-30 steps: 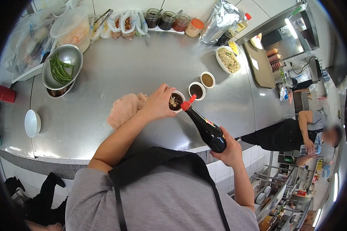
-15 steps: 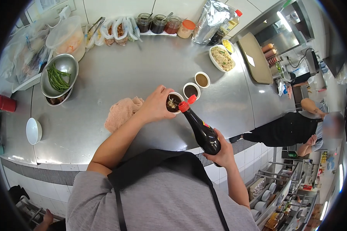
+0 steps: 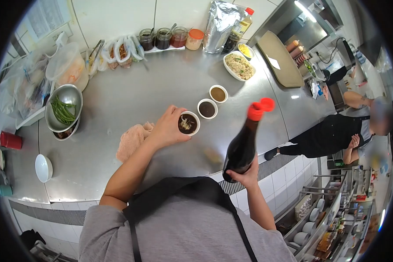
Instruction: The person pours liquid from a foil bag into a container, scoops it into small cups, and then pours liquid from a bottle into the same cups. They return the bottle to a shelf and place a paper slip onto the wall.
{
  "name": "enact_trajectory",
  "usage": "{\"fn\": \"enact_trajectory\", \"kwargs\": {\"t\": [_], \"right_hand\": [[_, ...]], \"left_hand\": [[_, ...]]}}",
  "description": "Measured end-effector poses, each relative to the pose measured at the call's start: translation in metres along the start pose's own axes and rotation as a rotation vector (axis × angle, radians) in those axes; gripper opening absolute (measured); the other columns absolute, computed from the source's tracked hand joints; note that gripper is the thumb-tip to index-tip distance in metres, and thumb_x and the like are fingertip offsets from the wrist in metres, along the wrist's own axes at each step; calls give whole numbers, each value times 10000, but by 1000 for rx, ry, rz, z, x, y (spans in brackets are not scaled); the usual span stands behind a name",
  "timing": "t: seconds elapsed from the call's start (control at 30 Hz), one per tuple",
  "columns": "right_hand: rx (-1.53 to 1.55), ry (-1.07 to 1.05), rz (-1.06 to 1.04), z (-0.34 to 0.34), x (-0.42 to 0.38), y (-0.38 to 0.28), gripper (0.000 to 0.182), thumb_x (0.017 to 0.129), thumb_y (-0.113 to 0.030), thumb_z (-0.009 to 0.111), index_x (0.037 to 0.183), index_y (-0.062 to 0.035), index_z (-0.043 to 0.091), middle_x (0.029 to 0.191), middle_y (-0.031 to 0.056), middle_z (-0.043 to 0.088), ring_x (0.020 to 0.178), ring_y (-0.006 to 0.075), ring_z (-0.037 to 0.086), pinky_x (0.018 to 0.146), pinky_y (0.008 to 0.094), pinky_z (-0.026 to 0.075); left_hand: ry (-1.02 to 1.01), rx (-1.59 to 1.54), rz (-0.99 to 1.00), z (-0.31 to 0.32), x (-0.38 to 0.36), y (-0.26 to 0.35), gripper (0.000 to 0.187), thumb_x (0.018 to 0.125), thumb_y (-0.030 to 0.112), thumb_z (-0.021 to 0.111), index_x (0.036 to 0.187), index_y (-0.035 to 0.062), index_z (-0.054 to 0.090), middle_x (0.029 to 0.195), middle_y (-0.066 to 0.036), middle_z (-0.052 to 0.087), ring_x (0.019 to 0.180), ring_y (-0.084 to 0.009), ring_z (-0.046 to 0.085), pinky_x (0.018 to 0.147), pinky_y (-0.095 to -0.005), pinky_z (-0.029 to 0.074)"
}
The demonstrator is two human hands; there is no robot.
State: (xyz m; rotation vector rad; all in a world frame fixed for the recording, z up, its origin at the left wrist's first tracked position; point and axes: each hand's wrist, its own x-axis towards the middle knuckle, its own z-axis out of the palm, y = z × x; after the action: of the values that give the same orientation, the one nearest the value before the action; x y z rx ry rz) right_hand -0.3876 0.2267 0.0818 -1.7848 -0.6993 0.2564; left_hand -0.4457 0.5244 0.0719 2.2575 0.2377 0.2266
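Observation:
My left hand (image 3: 169, 127) is curled around a small white sauce cup (image 3: 198, 126), which holds dark liquid with pale shreds in it. In my right hand (image 3: 245, 174) is a dark sauce bottle (image 3: 240, 150), gripped near its base and held roughly upright. Its red flip cap (image 3: 256, 111) stands open. Just beyond the held cup are two more small cups, one of dark sauce (image 3: 207, 109) and one of brown sauce (image 3: 218, 93). A folded pink cloth (image 3: 132, 142) lies on the counter beside my left wrist.
At the back stand a bowl of fried rice (image 3: 239, 66), several sauce jars (image 3: 163, 39) and a foil bag (image 3: 220, 26). To the left are a metal bowl of green beans (image 3: 76, 98) and a white bowl (image 3: 44, 168). A tray (image 3: 288, 74) and another person (image 3: 332, 135) are on the right.
The bottle has swung from tilted over the cup to nearly upright, moving right and away from it. My left hand keeps its hold on the cup. The camera view has shifted slightly.

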Motion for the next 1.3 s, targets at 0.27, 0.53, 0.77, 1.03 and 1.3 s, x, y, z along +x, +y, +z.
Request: {"fn": "enact_trajectory", "kwargs": {"t": [0.27,0.53,0.77,1.03,1.3], "right_hand": [[86,552,-120,3,31,68,913,535,-132,831,1246,2,274,1165,113,414,1079,221,441,936,346,369],[123,623,-169,-48,74,91,881,575,-129,827,1239,-13,260,1108,115,479,1010,222,510,879,342,425],[-30,477,-137,-124,91,93,829,616,-159,804,1272,-22,317,1169,99,477,1061,195,478,955,346,363],[-28,679,-307,-168,145,9,691,740,-67,668,1319,-41,294,1090,105,550,950,173,554,870,307,425],[119,626,-491,-145,151,0,515,832,52,522,1272,-100,301,950,83,545,771,115,557,682,268,498]], "left_hand": [[-13,32,63,13,-10,2,659,560,274,744,1129,63,487,1026,-131,458,984,-302,487,826,-370,427],[-79,81,196,51,-14,18,683,509,286,801,1086,36,533,1014,-155,475,953,-314,497,833,-380,424],[-92,204,390,98,-7,29,732,507,371,818,1088,27,533,1004,-153,486,940,-322,504,814,-391,420],[-137,175,358,134,29,51,730,523,350,803,1095,-1,515,1020,-159,474,989,-307,480,865,-377,412],[-207,337,193,139,72,76,718,549,352,782,1103,-9,501,1046,-158,475,1028,-305,478,881,-367,421]]}}
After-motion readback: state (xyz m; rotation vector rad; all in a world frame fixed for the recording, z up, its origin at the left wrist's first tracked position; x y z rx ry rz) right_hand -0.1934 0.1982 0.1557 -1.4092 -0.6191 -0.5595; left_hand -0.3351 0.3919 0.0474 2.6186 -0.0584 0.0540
